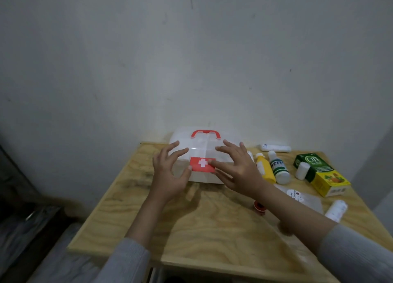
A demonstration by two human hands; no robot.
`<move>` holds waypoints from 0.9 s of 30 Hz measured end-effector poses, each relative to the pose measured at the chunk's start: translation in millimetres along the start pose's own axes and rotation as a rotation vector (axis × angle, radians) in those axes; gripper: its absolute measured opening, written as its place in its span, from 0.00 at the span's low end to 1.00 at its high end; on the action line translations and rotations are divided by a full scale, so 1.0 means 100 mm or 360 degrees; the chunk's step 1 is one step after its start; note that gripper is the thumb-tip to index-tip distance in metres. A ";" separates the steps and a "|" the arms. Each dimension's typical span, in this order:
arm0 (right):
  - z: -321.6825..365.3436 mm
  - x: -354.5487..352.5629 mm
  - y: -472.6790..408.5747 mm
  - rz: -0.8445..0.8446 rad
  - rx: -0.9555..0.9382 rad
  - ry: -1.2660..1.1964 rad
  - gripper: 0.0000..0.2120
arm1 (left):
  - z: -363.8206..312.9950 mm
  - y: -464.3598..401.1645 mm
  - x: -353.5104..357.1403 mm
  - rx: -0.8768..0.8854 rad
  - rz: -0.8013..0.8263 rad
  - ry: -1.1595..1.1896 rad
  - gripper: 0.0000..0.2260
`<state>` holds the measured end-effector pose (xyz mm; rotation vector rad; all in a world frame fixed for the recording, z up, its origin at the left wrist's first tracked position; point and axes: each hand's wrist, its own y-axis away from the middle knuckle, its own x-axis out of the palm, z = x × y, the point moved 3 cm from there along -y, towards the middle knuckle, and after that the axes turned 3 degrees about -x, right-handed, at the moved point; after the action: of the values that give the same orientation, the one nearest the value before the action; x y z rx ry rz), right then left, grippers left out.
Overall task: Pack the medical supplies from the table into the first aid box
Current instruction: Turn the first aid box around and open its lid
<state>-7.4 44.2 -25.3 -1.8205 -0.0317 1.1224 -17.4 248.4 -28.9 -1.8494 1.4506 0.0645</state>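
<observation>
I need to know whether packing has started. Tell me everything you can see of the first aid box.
The first aid box is translucent white plastic with a red handle on top and a red latch bearing a white cross on its front. Its lid is closed. It stands upright at the table's far edge, by the wall. Left hand and right hand reach its front, thumbs at the latch.
</observation>
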 end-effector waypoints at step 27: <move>-0.69 -0.39 -1.14 -0.0319 -0.0065 0.0436 0.03 | 0.03 0.03 0.33 -0.0310 -0.0192 0.0025 0.41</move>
<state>67.1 38.9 92.4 -1.9462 -0.0749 0.7321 -7.2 223.3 -48.6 -2.0956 1.3811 0.1360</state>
